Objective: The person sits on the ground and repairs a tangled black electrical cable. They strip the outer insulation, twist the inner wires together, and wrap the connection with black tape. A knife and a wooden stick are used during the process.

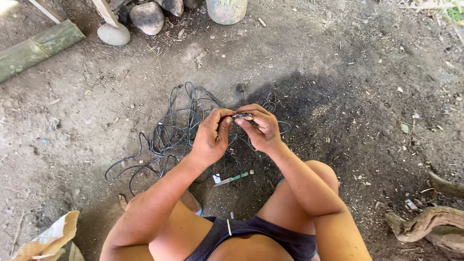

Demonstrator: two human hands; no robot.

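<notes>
Seen from the head, the left hand (211,137) and right hand (259,128) are pinching a small dark piece (243,116), possibly a wire end, above tangled black cable (169,135) lying on bare, ash-darkened dirt (338,72); stones (147,18) and bamboo (36,48) are sitting behind.

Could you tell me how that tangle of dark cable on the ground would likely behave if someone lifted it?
The dark cable lies in loose, overlapping loops, so it would probably sag limply and come up as one snarled bunch. It looks thin, so likely light. Trailing ends on the dirt ground might drag or snag.
</notes>
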